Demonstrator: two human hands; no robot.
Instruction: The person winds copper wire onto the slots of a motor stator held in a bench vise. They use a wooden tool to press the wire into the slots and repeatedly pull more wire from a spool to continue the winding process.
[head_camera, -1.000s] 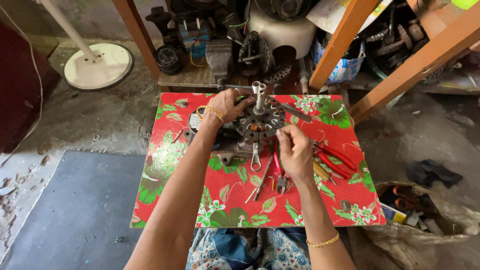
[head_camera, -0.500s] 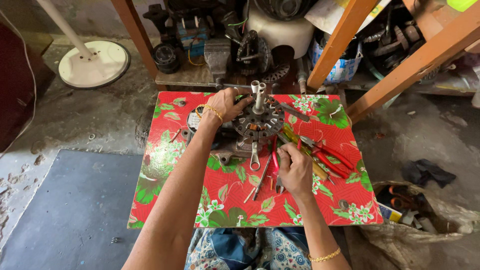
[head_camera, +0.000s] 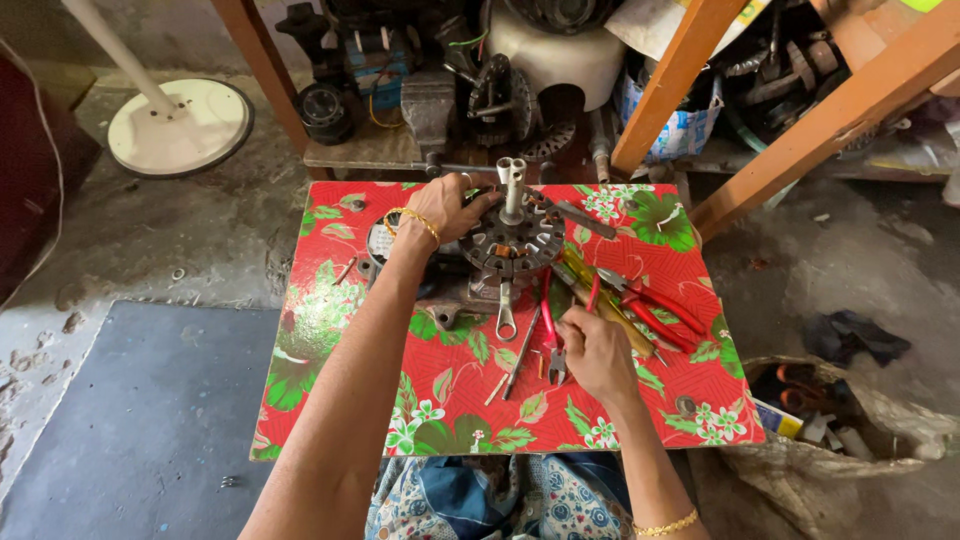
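A round motor stator (head_camera: 512, 247) with an upright metal shaft (head_camera: 513, 185) stands on a low table covered in a red flowered cloth (head_camera: 330, 310). My left hand (head_camera: 442, 206) grips the stator's left rim. My right hand (head_camera: 592, 351) is lower on the table, its fingers closing on a small pair of pliers (head_camera: 556, 366). A spanner (head_camera: 506, 313), a red-handled tool (head_camera: 545, 305) and red-handled pliers (head_camera: 655, 305) lie between stator and hand.
Orange wooden shelf legs (head_camera: 680, 70) rise behind the table, with motors and parts (head_camera: 480, 80) on the low shelf. A white fan base (head_camera: 180, 125) stands at back left. A grey mat (head_camera: 140, 400) lies left, a sack of scrap (head_camera: 840, 420) right.
My right hand has drawn back from the stator toward me and come down on the small pliers. My left hand stays on the stator.
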